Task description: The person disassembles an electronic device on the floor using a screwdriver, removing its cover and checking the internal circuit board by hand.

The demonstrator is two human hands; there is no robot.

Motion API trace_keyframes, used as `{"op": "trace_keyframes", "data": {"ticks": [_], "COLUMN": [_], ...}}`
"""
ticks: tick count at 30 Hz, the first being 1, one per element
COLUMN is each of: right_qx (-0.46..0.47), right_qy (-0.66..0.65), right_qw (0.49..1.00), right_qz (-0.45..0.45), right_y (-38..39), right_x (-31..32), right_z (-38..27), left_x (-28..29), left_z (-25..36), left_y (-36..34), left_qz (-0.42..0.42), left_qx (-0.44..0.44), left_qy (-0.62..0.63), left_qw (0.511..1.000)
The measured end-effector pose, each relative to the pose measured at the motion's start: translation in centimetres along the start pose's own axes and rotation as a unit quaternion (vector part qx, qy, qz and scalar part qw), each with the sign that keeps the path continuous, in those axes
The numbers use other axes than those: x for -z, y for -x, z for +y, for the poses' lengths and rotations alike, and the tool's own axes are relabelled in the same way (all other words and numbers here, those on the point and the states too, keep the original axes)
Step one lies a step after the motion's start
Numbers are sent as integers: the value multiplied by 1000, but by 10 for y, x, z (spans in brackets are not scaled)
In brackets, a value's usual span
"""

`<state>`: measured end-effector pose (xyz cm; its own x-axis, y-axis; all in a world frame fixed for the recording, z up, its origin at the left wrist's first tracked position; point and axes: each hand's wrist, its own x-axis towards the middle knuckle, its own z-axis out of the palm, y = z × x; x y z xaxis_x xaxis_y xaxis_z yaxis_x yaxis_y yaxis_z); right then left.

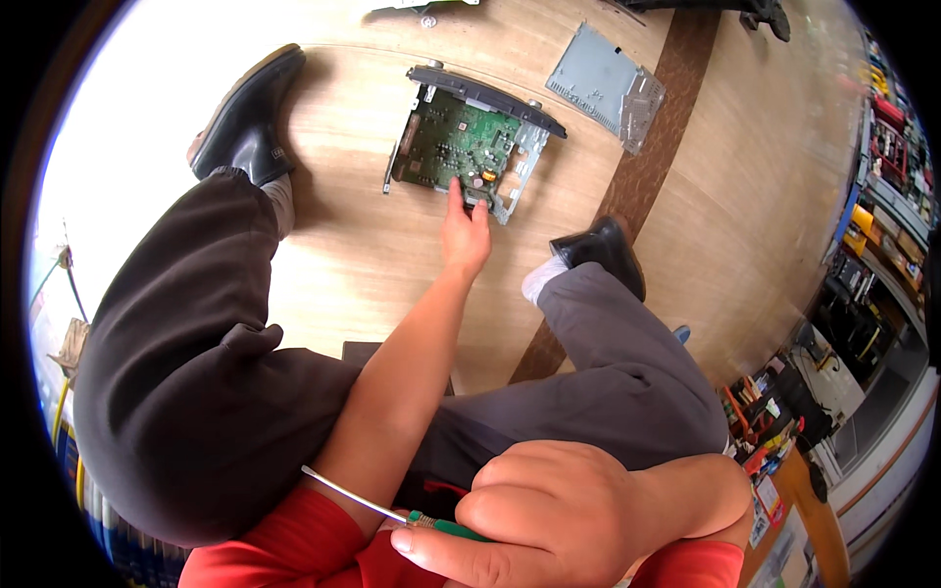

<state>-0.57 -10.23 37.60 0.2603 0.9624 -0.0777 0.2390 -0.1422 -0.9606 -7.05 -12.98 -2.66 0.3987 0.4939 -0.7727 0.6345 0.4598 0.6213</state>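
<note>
An opened car stereo lies on the floor between my feet, its green circuit board bare and its black front panel facing away from me. My left hand grips its near edge, one finger over the board's rim and the other fingers partly hidden. Close to my body, my right hand is closed around a screwdriver with a green handle. The screwdriver's thin metal shaft points left across my left forearm, well away from the stereo.
A grey metal cover plate and a perforated metal piece lie to the stereo's right, by a dark floor stripe. My black shoes flank the stereo. Shelves and a cluttered pile of tools stand at the right.
</note>
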Motion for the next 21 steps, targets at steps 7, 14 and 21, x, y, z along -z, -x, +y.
{"op": "trace_keyframes", "data": {"ticks": [7,14,21], "right_qx": [25,11,15], "right_qy": [89,101,88], "right_qw": [993,994,995], "right_qz": [79,48,41], "right_y": [15,11,14], "right_x": [-16,-5,-10], "right_z": [8,3,11], "left_x": [5,9,10], "left_z": [21,35,31], "left_y": [6,9,7], "left_qz": [-21,13,14], "left_qx": [2,-55,-69], "left_qy": [-11,-123,-138], "left_qw": [1000,991,988]}}
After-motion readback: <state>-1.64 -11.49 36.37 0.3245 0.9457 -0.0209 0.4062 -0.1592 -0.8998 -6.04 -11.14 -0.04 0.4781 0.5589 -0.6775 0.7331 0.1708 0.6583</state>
